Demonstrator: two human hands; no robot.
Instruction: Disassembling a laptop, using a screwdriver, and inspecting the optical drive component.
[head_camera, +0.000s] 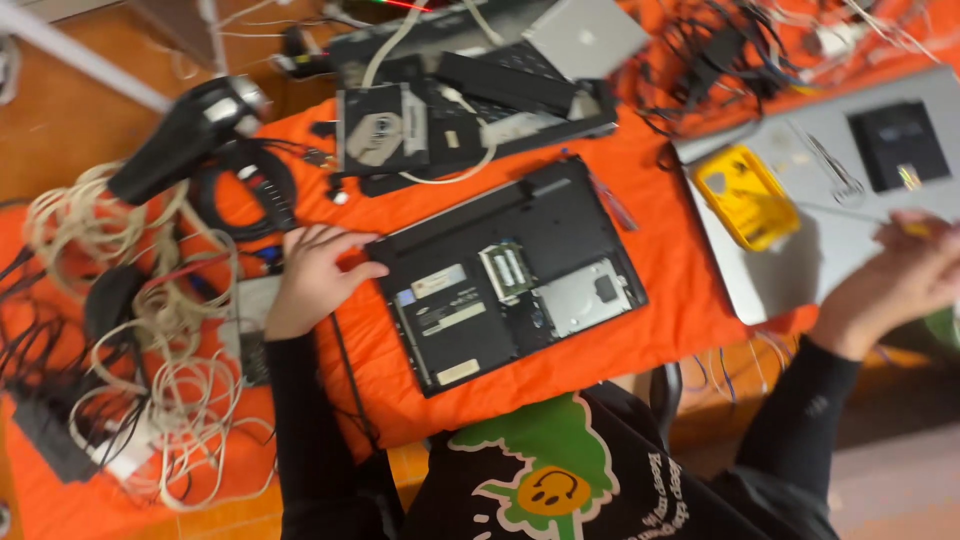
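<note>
**Left hand on the open laptop, right hand far out to the side**

I see my left hand (312, 278) lying flat on the orange cloth (660, 260), fingers spread out, with the fingertips touching the left edge of the black laptop turned upside down with its bottom cover off (510, 275). It pinches nothing. The laptop sits in the middle of the cloth, just in front of my body. Inside it I can see a small green memory card (505, 270) and a shiny silver metal plate (585, 297).

My right hand (905, 275) is well apart from the laptop, over a flat grey laptop lid (800, 250). It is blurry, so I cannot tell how it grips. A yellow plastic case (745, 195) lies on that lid, near the hand.

A pile of white cords (150, 330) lies left of my left hand.
</note>
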